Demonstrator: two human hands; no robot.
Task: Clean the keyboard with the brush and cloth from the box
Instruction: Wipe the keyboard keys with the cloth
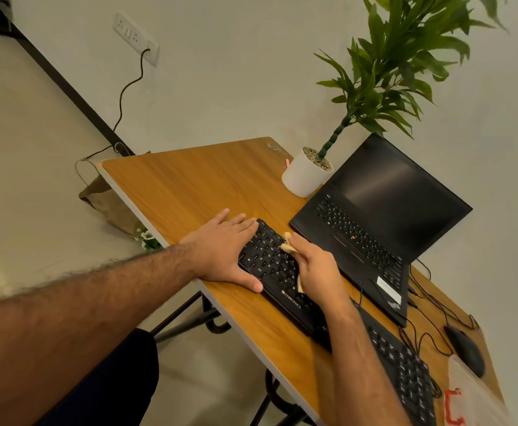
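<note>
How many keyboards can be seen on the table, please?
2: a separate black keyboard under both hands, at the table's near edge, and the laptop's built-in keyboard just behind it. None appears hidden.

I see a matt black plastic keyboard (274, 265) on a smooth wood-grain table (190, 192) — a matt black laptop (374, 222) with a faintly glossy screen, and a smooth white pot (302, 178).

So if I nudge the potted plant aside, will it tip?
Possibly. The potted plant carries tall, leaning foliage above a small white pot, so it looks top-heavy. The pebbles on its soil may add steadying weight. It stands close by the laptop, so push low.
</note>
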